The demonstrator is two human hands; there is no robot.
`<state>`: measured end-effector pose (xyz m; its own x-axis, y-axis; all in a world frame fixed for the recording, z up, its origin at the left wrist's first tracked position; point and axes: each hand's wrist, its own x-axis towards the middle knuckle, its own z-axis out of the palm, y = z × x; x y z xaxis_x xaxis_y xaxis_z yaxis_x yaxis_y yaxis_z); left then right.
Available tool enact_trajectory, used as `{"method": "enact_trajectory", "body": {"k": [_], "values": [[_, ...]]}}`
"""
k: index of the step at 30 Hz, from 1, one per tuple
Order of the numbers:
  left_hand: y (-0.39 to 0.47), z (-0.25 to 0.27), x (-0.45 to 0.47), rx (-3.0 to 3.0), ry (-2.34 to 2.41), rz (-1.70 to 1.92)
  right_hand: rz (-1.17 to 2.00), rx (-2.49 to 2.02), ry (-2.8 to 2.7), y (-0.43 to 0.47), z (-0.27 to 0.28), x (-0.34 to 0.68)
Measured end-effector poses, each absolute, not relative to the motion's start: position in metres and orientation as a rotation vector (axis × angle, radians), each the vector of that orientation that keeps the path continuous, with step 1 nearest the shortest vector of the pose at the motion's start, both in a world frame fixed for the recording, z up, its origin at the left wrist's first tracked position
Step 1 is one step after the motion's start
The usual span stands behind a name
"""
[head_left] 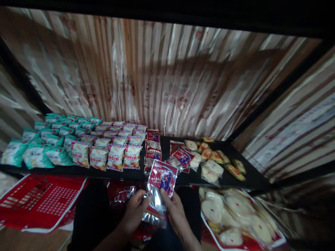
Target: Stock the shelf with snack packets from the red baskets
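Observation:
A red and purple snack packet (162,177) with a silver, clear lower part is held up in front of the shelf. My right hand (175,209) grips its right side, thumb across the front. At its lower left edge, the curled fingers of my left hand (136,209) are closed on the packet. Beneath my hands lie more shiny packets (123,195), partly hidden by the left hand. Just behind the held packet, similar red and purple packets (153,153) form a row on the shelf. Others lie loosely overlapped (183,157) to the right.
Teal bags (38,155) and striped snack bags (116,155) stand in rows on the black shelf (180,179). White round packaged items (211,170) and yellow packets (235,171) lie at right. Below are a red basket (56,200) and a bag of round white pieces (237,209).

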<state>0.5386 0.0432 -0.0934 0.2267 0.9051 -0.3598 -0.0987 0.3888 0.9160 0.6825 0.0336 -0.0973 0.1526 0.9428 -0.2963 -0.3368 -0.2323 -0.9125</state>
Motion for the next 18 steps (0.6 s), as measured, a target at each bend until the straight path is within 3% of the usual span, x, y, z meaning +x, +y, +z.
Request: {"method": "enact_trajectory", "body": {"k": [18], "values": [[0.119,-0.111,0.593,0.976,1.174,1.107,1.285,-1.234,-0.757,0.069,-0.095,0.707]]}}
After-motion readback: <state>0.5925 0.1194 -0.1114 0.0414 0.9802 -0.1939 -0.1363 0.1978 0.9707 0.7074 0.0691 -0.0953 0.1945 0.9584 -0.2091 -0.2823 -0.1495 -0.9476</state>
